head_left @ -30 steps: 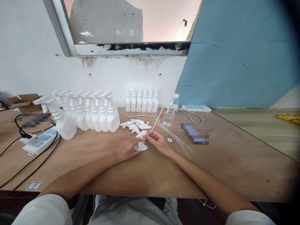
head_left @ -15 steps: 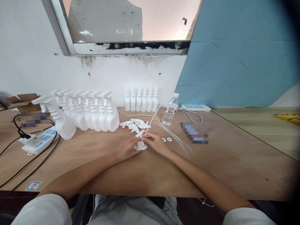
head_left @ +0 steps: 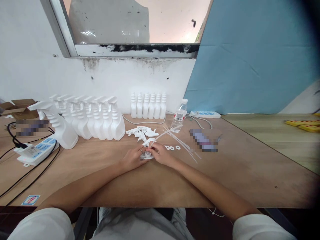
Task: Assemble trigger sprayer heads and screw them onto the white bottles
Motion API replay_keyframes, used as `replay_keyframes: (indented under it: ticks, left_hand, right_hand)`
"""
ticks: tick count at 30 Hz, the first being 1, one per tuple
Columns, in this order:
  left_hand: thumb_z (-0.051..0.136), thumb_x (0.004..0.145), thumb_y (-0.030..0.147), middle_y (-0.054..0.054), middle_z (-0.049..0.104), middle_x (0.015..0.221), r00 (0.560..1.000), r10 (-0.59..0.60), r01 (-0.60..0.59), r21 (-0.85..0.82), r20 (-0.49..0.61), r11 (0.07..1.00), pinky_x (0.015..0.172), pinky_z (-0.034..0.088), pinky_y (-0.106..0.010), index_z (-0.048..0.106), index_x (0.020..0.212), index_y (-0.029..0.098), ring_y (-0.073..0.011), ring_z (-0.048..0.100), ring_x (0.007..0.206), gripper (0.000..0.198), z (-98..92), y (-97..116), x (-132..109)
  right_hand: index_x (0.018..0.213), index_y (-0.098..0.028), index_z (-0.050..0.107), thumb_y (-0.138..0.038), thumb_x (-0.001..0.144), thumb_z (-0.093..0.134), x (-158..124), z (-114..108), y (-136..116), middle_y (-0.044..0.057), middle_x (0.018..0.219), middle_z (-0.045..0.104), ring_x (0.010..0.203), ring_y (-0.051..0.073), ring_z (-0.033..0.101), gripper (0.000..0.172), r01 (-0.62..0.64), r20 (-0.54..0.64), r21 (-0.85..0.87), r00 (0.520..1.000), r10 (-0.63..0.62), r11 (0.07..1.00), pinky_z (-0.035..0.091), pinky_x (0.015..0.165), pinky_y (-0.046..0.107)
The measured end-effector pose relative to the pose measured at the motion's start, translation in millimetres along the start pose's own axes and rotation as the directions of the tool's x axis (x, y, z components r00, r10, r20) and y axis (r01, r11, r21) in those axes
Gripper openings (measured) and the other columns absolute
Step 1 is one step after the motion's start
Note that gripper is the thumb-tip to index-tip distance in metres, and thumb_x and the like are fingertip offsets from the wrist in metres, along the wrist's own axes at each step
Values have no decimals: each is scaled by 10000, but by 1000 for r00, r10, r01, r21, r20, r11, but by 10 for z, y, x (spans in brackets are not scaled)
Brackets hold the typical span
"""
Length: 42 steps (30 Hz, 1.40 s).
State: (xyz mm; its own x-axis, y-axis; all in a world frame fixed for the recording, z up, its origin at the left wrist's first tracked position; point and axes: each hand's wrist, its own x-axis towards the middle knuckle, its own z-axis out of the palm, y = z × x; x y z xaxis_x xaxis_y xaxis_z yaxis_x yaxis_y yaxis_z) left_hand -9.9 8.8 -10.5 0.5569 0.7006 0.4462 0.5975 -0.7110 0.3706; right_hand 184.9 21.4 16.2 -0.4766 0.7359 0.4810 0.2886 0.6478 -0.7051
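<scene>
My left hand (head_left: 132, 158) holds a white spray-trigger head (head_left: 147, 155) down on the wooden table (head_left: 237, 166). My right hand (head_left: 161, 154) pinches a thin white dip tube (head_left: 166, 132) whose lower end meets the trigger head; the tube slants up to the right. Just beyond my hands lie loose trigger heads (head_left: 141, 132), to the right several spare tubes (head_left: 181, 143) and small white washers (head_left: 172, 147).
A row of assembled white spray bottles (head_left: 87, 121) stands at left, several capless bottles (head_left: 147, 106) at the wall, and a water bottle (head_left: 179, 116) beside them. Power strips (head_left: 35, 150) and black cables lie far left; another strip (head_left: 206, 115) sits at the back.
My right hand has moved closer to the trigger head, and the tube has tilted lower to the right. More washers show beside my right hand.
</scene>
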Motion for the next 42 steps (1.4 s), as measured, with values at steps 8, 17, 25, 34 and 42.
replay_keyframes:
  ticks: [8, 17, 25, 34, 42]
  left_hand:
    - [626, 861, 360, -94, 652, 1121, 999, -41, 43, -60, 31, 997, 781, 545, -364, 583, 1221, 194, -258, 658, 959, 399, -13, 8, 14]
    - [813, 690, 428, 18, 644, 872, 948, -252, 315, -453, 197, 834, 690, 514, -261, 254, 1494, 266, -154, 611, 766, 993, -214, 113, 192]
    - [648, 796, 621, -21, 664, 754, 908, -16, 315, -660, 418, 682, 541, 442, -200, 470, 1390, 216, -134, 599, 636, 741, -486, 143, 873]
    - [489, 903, 247, -84, 619, 998, 666, -681, 485, -517, -303, 705, 747, 501, -278, 606, 1033, 166, -177, 614, 865, 193, -235, -879, 2052]
    - [600, 705, 46, -144, 406, 1327, 505, -734, 704, -275, -455, 655, 1034, 362, -472, 650, 895, 198, -356, 395, 1265, 248, -20, -1467, 2115]
  right_hand:
    - [719, -179, 534, -287, 924, 543, 24, -54, -14, -2, 675, 545, 642, 140, 498, 232, 20, 48, -40, 999, -18, 999, 389, 629, 261]
    - [1174, -188, 519, -171, 952, 474, -98, -338, 40, 119, 1108, 627, 981, 213, 606, 227, 303, 35, -370, 949, -312, 878, 516, 824, 368]
    - [1319, -141, 478, -121, 936, 455, -52, -563, 32, 130, 1042, 706, 828, 223, 638, 384, 554, 174, -658, 771, -612, 510, 504, 711, 371]
    - [1236, -95, 516, -118, 912, 408, -76, -611, -25, 137, 937, 719, 742, 206, 636, 342, 587, 192, -676, 724, -662, 446, 470, 666, 353]
    - [1195, -73, 554, -123, 922, 402, -114, -597, 8, 153, 948, 703, 756, 197, 630, 317, 596, 220, -691, 712, -667, 409, 449, 654, 340]
